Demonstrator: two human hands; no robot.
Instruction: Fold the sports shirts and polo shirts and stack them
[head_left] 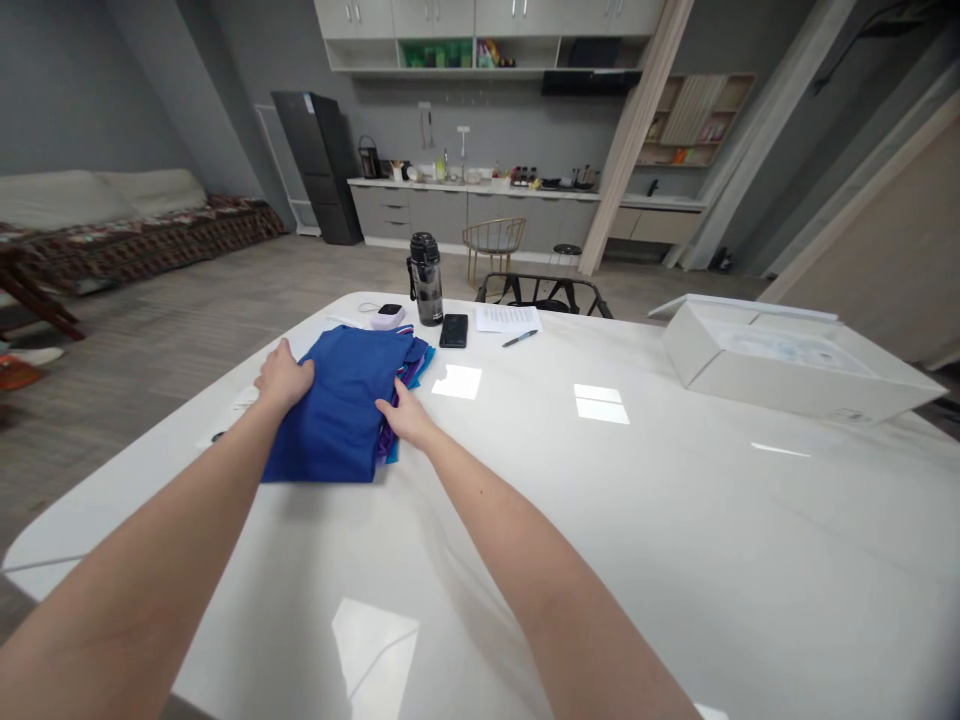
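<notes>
A folded blue garment (337,400) lies on top of a small stack at the left side of the white table. Purple, light blue and striped edges of other folded clothes (415,370) stick out under it on the right. My left hand (283,378) grips the stack's left edge, thumb on the blue cloth and the other fingers mostly hidden. On the opposite edge, my right hand (407,412) holds the side of the stack, its thumb resting on the blue cloth. How many layers each hand has hold of, I cannot tell.
Behind the stack stand a dark water bottle (426,280), a phone (454,330) and a small lilac device (388,316). Printed paper (507,319) and a pen (520,338) lie right of them. An open white box (780,365) sits at the table's far right. A black chair (544,292) stands beyond the edge.
</notes>
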